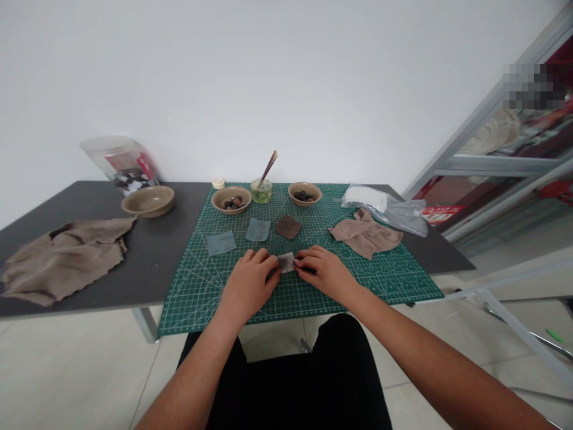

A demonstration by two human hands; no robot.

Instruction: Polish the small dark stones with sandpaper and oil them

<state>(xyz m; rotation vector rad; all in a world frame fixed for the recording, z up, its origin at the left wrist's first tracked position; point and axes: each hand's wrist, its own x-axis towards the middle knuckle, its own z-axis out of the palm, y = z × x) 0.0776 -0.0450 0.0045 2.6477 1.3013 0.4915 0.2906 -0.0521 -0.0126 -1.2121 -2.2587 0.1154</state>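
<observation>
Nearest the camera, both forearms run out of the bottom edge, over a lap in black clothing. The left hand and right hand meet over the middle of the green cutting mat. Each grips one end of a small grey patch with bent fingers. The fingers hide both ends of the patch, so only a short middle strip shows. That strip is pale grey and speckled, and lies low over the mat. A dark sliver under the right fingertips is too small to make out.

Beyond the hands, three squares lie on the mat: a blue-grey one, another and a brown one. A tan cloth lies to the right, with a plastic bag just behind it. Farther back stand two bowls holding small dark lumps that are hard to identify. Between them is a glass jar holding thin sticks. On the bare table to the left are a larger cloth, an empty bowl and a tilted clear tub.
</observation>
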